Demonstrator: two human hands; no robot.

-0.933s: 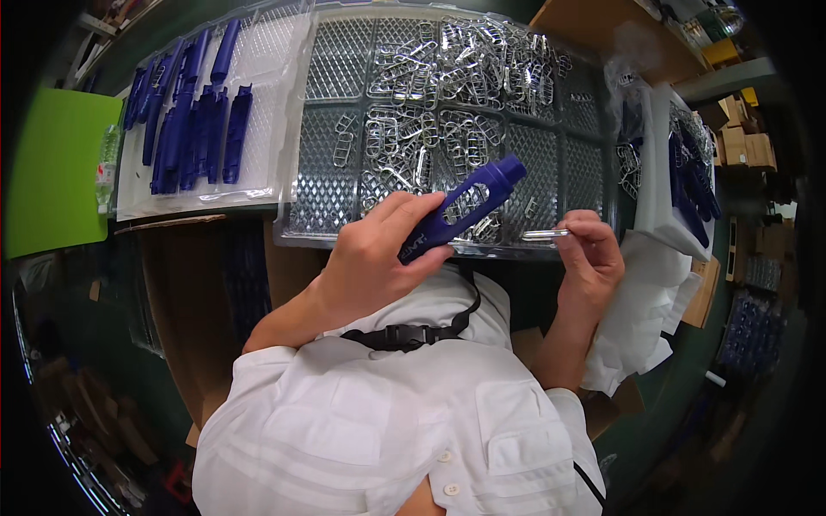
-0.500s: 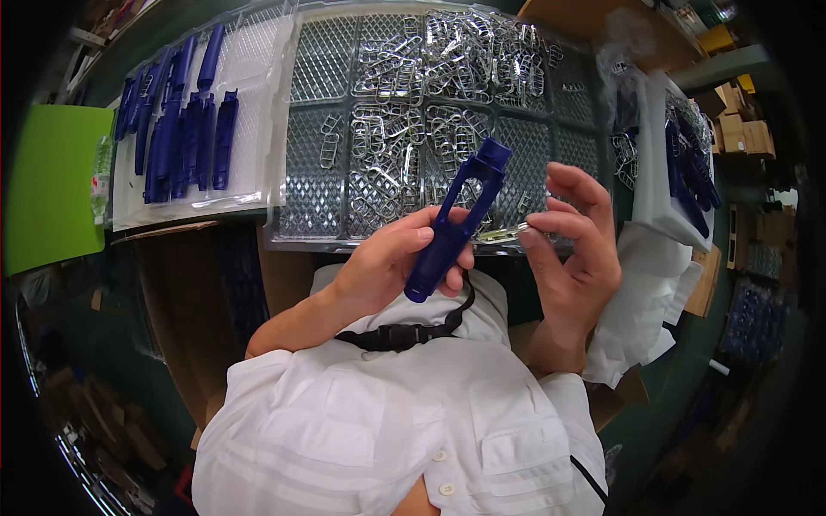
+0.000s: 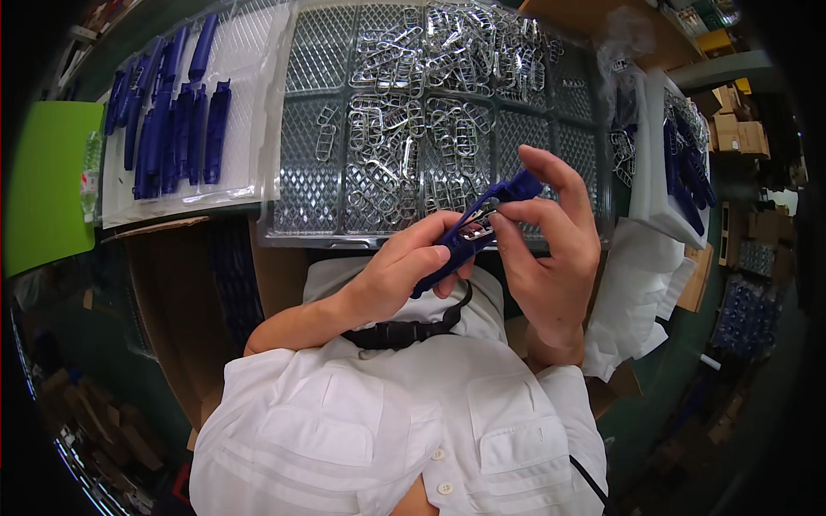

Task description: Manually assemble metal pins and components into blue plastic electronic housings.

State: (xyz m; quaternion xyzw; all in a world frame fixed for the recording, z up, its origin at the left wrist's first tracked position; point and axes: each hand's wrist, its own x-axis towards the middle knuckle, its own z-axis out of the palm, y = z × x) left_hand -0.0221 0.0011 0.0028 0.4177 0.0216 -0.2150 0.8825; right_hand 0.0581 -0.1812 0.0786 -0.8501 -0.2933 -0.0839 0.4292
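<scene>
My left hand is closed round the lower end of a dark blue plastic tubular part, which tilts up to the right. A small shiny metal frame piece sits at the opening in the blue part's middle. My right hand pinches that metal piece between thumb and index finger, its other fingers raised. Whether the piece is inside the opening or only against it, I cannot tell. Just beyond my hands, a clear compartment tray holds many similar metal frames in loose heaps.
On the left, a white tray carries several blue parts beside a green panel. A white foam box with more blue parts stands at the right. An open cardboard box lies below the left tray.
My right hand has moved left and brought the metal piece from beside the blue part to its opening. The blue part has turned and leans further over to the right.
</scene>
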